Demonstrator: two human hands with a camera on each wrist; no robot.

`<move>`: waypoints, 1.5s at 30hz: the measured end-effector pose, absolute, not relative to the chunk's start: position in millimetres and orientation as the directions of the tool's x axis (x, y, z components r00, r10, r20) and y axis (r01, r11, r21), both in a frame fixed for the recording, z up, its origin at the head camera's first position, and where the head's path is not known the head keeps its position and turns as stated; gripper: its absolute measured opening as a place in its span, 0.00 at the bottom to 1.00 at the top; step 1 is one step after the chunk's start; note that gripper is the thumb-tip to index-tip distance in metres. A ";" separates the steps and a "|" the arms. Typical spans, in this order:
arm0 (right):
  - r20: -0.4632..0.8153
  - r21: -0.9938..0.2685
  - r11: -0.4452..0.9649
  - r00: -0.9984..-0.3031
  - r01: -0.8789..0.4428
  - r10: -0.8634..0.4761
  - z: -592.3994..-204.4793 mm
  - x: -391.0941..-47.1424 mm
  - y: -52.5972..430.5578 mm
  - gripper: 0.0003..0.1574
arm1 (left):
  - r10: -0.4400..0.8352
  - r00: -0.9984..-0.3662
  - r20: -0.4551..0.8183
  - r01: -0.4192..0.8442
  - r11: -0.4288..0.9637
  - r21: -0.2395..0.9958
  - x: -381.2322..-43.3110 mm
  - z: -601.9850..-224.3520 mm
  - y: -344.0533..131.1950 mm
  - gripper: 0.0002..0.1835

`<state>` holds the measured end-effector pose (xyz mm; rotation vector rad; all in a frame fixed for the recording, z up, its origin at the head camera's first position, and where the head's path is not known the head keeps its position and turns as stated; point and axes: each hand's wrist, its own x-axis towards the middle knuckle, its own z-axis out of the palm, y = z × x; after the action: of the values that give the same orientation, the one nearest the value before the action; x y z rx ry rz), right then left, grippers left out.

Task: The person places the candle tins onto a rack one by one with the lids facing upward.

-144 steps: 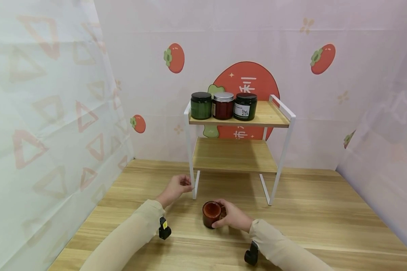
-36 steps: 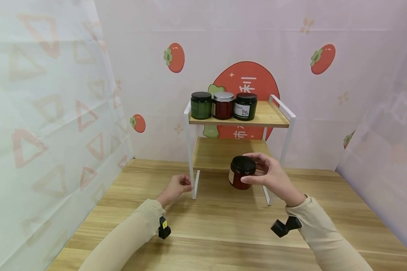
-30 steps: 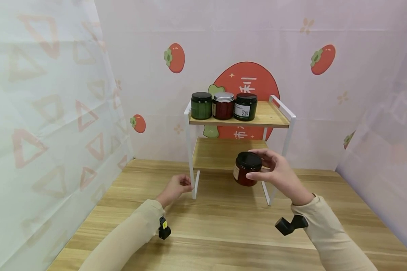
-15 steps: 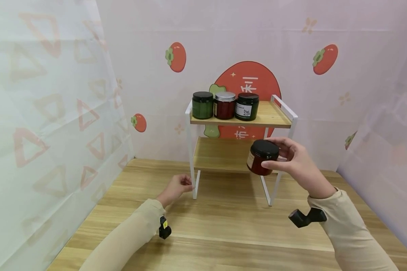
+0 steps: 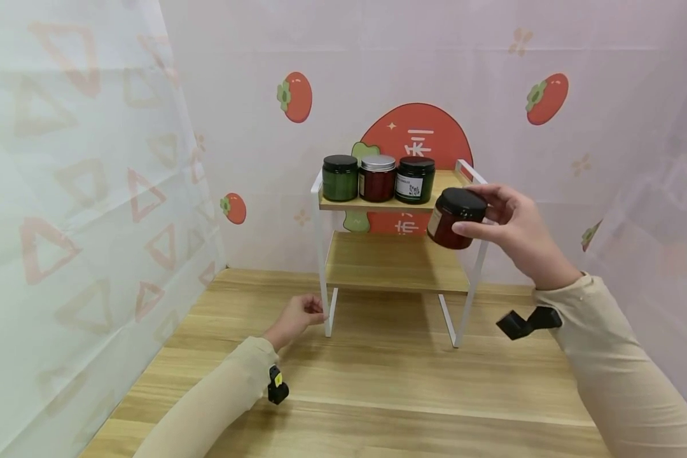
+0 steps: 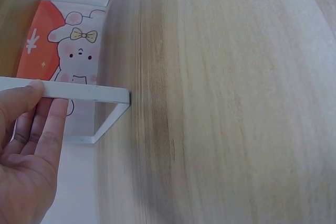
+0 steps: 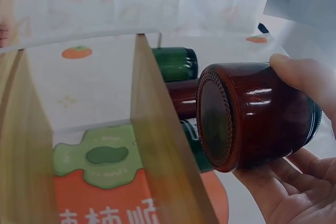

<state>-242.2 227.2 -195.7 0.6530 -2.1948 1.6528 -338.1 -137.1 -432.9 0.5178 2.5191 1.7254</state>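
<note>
My right hand (image 5: pixel 523 232) grips a dark red glass jar (image 5: pixel 449 228) with a black lid, thumb on the near side and fingers behind. In the head view the jar overlaps the right front part of the top board of a two-tier shelf rack (image 5: pixel 397 261), tilted slightly. The right wrist view shows the jar's ridged base (image 7: pixel 215 119) in front of the board's edge. Low at the left, my left hand (image 5: pixel 295 320) pinches the rack's white front leg (image 6: pixel 86 92) between thumb and fingers.
On the top board stand a green jar (image 5: pixel 340 180) with a black lid, a red jar (image 5: pixel 377 181) with a silver lid, and a dark green labelled jar (image 5: pixel 415 183). A wooden table (image 5: pixel 378 394) bears the rack; printed cloth (image 5: pixel 252 146) hangs behind and at the sides.
My right hand has lifted the red jar from the table in front of the rack, up and rightward to the top board's height. My left hand stays on the leg.
</note>
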 end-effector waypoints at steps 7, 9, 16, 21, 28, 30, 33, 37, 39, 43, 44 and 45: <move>0.508 -0.834 0.165 -0.849 -0.527 -0.147 -169.6 -250.2 235.8 0.31 | 0.298 -0.942 0.153 0.249 0.316 0.916 -336.6 -434.9 -135.7 0.07; 0.515 -0.832 0.158 -0.846 -0.532 -0.139 -163.3 -252.9 238.2 0.30 | 0.295 -0.942 0.158 0.253 0.317 0.914 -336.1 -434.9 -135.1 0.07; 0.517 -0.811 0.257 -0.850 -0.525 -0.104 -150.1 -263.7 245.8 0.30 | 0.304 -0.939 0.161 0.259 0.315 0.913 -338.6 -436.3 -134.8 0.08; 0.482 -0.786 0.403 -0.873 -0.470 -0.079 -143.4 -273.7 246.2 0.35 | 0.315 -0.935 0.162 0.261 0.304 0.916 -339.8 -436.9 -136.2 0.09; 0.468 -0.789 0.415 -0.881 -0.452 -0.069 -136.8 -288.7 241.0 0.39 | 0.319 -0.934 0.163 0.263 0.305 0.915 -338.8 -436.4 -138.2 0.07; 0.471 -0.788 0.416 -0.879 -0.454 -0.068 -134.8 -292.3 239.3 0.39 | 0.319 -0.934 0.159 0.260 0.306 0.916 -338.7 -436.4 -138.4 0.07; 0.467 -0.790 0.420 -0.882 -0.447 -0.060 -132.0 -297.3 237.3 0.40 | 0.319 -0.935 0.155 0.256 0.304 0.918 -338.4 -435.8 -138.3 0.08; 0.453 -0.795 0.427 -0.890 -0.430 -0.053 -129.6 -303.3 235.2 0.41 | 0.323 -0.934 0.156 0.254 0.291 0.922 -339.6 -435.9 -138.1 0.07; 0.443 -0.797 0.433 -0.895 -0.421 -0.055 -129.4 -305.8 234.5 0.41 | 0.327 -0.932 0.158 0.256 0.283 0.924 -340.7 -436.6 -138.2 0.06; 0.424 -0.796 0.456 -0.905 -0.397 -0.049 -130.4 -310.2 234.2 0.41 | 0.331 -0.930 0.158 0.256 0.277 0.926 -342.0 -437.7 -138.3 0.05; 0.418 -0.796 0.463 -0.907 -0.390 -0.045 -130.8 -311.2 234.1 0.41 | 0.330 -0.931 0.156 0.254 0.277 0.927 -342.1 -437.7 -138.4 0.05; 0.413 -0.796 0.469 -0.910 -0.383 -0.043 -131.3 -312.4 234.1 0.42 | 0.329 -0.932 0.154 0.252 0.279 0.927 -342.0 -437.6 -138.4 0.06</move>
<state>-312.4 234.1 -131.3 0.3600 -2.3865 1.4183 -342.0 -138.4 -437.6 0.5595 2.4579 1.7601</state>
